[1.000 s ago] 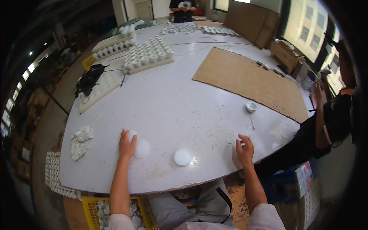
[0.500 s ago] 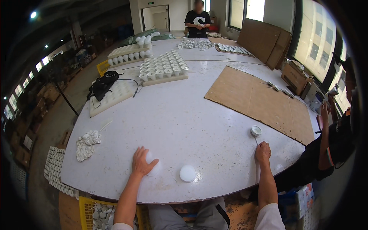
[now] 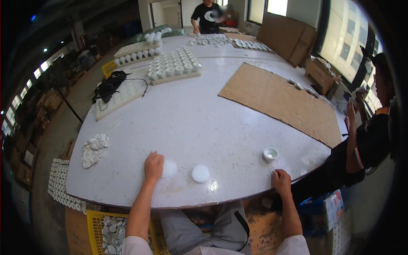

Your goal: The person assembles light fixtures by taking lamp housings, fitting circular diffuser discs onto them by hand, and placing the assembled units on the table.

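My left hand (image 3: pixel 154 166) rests on the table with its fingers bent and drawn together; what is under them, if anything, is hidden. Just right of it, close beside the hand, lies a round white dome (image 3: pixel 169 168), slightly blurred. A second white dome (image 3: pixel 200 174) lies further right, between my hands. My right hand (image 3: pixel 281 182) is closed on the end of a thin pale stick (image 3: pixel 272 168). The stick's far end reaches a small white cup (image 3: pixel 270 154) with an open top, standing on the table; whether they are joined is unclear.
Crumpled white cloth (image 3: pixel 94 150) lies at left. Beyond are a rack of white cups (image 3: pixel 176 63), a black bag (image 3: pixel 111 87) and a cardboard sheet (image 3: pixel 276 104). A yellow basket (image 3: pixel 94 238) stands below the table edge. One person (image 3: pixel 361 140) is at right, another (image 3: pixel 207 19) across the table.
My left hand has come off the dome to its left side and its fingers have drawn together. The right hand keeps hold of the stick. The whole view has shifted slightly.
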Available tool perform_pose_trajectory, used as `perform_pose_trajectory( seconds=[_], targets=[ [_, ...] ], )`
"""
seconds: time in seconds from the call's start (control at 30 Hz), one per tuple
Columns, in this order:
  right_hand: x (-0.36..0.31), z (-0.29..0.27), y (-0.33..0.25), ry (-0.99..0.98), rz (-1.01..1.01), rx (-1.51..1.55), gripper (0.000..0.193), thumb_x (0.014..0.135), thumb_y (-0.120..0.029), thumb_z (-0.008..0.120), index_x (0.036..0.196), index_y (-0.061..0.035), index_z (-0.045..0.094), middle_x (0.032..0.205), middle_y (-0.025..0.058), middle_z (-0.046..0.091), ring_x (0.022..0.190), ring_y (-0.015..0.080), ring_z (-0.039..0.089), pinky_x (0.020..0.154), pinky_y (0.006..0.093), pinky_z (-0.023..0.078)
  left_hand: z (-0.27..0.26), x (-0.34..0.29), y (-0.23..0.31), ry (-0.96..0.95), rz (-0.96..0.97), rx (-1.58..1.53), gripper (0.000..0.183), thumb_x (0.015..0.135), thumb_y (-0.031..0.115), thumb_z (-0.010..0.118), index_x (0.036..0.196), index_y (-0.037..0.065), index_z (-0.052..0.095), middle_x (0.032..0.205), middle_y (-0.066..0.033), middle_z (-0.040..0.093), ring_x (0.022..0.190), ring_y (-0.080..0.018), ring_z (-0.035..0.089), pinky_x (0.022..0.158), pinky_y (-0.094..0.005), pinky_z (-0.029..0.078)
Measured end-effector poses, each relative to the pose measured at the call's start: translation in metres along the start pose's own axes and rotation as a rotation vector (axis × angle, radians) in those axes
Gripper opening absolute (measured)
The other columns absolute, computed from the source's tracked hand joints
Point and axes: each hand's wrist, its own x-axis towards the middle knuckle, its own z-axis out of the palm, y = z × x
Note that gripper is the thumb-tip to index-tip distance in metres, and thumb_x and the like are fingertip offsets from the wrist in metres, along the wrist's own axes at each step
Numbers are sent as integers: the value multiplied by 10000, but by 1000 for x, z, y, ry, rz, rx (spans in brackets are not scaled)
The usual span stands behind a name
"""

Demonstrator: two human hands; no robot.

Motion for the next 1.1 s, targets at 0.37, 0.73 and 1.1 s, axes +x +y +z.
perform_pose_trajectory(
  seconds=[0.37, 0.73, 1.1],
  targets=[
    [-106, 25, -41, -244, 534, 938, 113, 935, -166, 554, 938, -54, 569, 660, 2, 560, 513, 27, 428, 464, 176, 339, -38, -86, 132, -142, -276, -915, 137, 908, 39, 551, 987, -57, 609, 1090, -171, 640, 913, -156, 633, 785, -278, 525],
    [-203, 38, -126, -952, 386, 1110, 123, 933, -121, 559, 1014, -29, 549, 753, 32, 642, 642, 72, 575, 600, 215, 477, 10, -204, 185, -226, -484, -962, 764, 734, 34, 774, 1334, -19, 304, 1236, -163, 501, 1110, -206, 542, 941, -324, 459],
    [-58, 88, -194, -400, -30, 413, 316, 786, -287, 715, 888, -5, 616, 707, 102, 644, 652, 196, 624, 623, 320, 494, -22, -198, 144, 15, -581, -1066, 748, 690, -71, 741, 1316, -15, 336, 1184, -124, 550, 1088, -189, 563, 914, -325, 498]
  ],
)
